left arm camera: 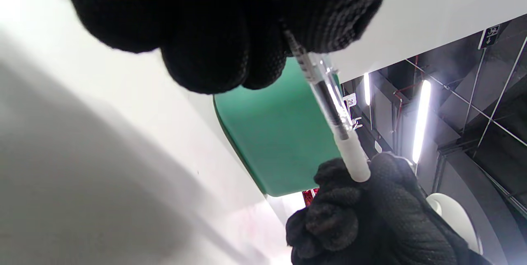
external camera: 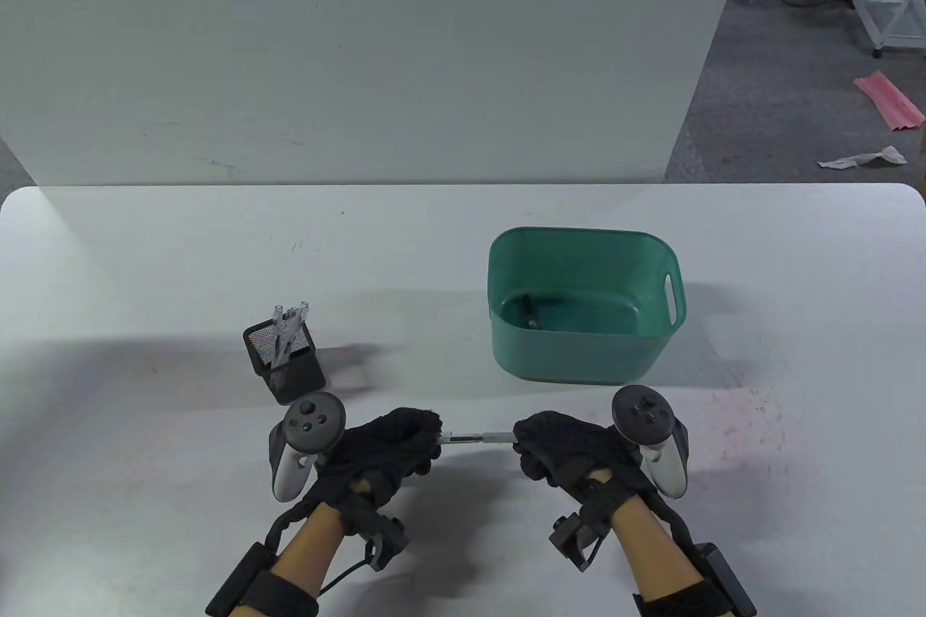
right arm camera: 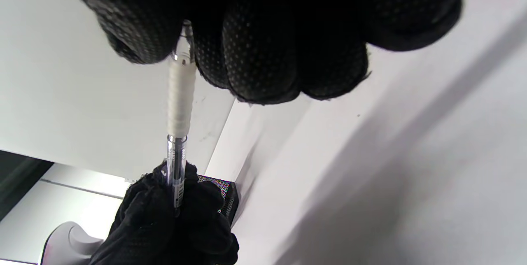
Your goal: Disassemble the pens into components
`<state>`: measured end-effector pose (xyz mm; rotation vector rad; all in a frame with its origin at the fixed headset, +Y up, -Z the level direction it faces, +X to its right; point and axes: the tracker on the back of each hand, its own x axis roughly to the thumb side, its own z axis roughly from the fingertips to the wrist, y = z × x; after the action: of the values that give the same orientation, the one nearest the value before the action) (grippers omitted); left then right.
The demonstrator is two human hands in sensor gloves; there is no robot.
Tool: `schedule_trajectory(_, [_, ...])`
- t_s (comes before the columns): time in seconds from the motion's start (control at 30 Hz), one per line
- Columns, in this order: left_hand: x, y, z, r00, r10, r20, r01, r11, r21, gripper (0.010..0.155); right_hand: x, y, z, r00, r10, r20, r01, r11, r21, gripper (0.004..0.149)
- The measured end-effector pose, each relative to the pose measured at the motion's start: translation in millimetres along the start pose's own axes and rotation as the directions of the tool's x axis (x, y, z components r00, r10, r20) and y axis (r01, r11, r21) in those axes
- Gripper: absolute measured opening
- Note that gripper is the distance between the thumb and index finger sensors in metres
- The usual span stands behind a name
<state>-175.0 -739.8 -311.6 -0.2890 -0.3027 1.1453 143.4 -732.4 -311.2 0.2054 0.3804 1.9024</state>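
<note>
A clear pen (external camera: 477, 437) with a white grip sleeve is held level between both gloved hands above the table's front. My left hand (external camera: 405, 440) grips its clear barrel end (left arm camera: 317, 75). My right hand (external camera: 539, 440) grips the white sleeve end (right arm camera: 180, 96). In the left wrist view the white sleeve (left arm camera: 354, 156) runs into the right hand's fingers (left arm camera: 350, 211). In the right wrist view the clear barrel (right arm camera: 176, 162) runs into the left hand's fingers (right arm camera: 164, 215). The dark refill shows inside the barrel.
A green plastic bin (external camera: 655, 349) stands behind the right hand with one small pen part (external camera: 530, 312) on its floor. A black mesh cup (external camera: 289, 367) holding several clear pens (external camera: 288, 328) stands behind the left hand. A white wall rises behind the table.
</note>
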Motion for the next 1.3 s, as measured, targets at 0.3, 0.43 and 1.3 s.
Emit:
schedule_trajectory(0.3, [0,-2,0,1.0,0.023,-0.01,-0.023,1.0,-0.012,0.042,0,1,2,0.999,0.034,0.001,-0.034,0.999,0.001,0.058])
schedule_trajectory(0.43, [0,-1,0,0.999,0.033,-0.008,-0.033,0.999,-0.018,0.042,4,0,0,0.998,0.047,0.047,-0.048,0.999,0.009,0.047])
schedule_trajectory(1.3, [-24,32,6,0.976,0.204,-0.073,-0.199,0.977,0.078,0.042,26,-40,14,0.981,0.076,0.177,-0.028,0.967,-0.255,0.048])
